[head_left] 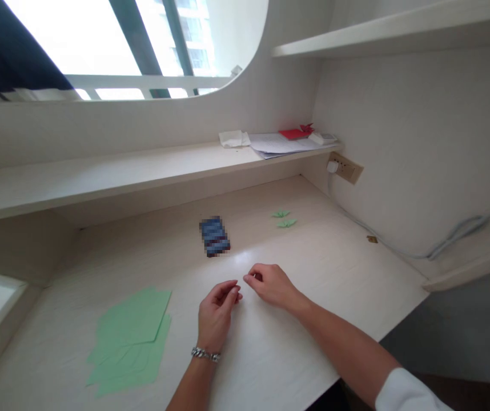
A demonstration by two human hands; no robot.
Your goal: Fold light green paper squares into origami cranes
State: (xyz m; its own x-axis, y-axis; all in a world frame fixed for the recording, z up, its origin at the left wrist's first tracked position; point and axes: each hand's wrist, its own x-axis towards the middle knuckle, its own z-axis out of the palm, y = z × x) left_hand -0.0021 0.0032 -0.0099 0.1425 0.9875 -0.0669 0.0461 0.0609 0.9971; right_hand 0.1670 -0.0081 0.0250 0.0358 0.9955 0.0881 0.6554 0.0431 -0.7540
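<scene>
My left hand (217, 311) is just above the desk, its thumb and fingers drawn together. My right hand (270, 283) faces it a small gap away, thumb and forefinger pinched. Whatever either pinch may hold is hidden or too small to make out. To the left of my left hand lies a loose stack of green paper sheets (131, 319), unevenly spread. Beyond my right hand, two small folded green paper birds (281, 214) stand close together on the desk. A dark blue pixelated rectangle (215, 236) lies beyond my left hand.
A low shelf (99, 168) runs along the back of the desk. On it are a white tissue (233, 138), sheets of paper (274, 146), a red paper (294, 134) and a small red folded piece (306, 128). A grey cable (356, 220) trails from a wall socket (348, 168).
</scene>
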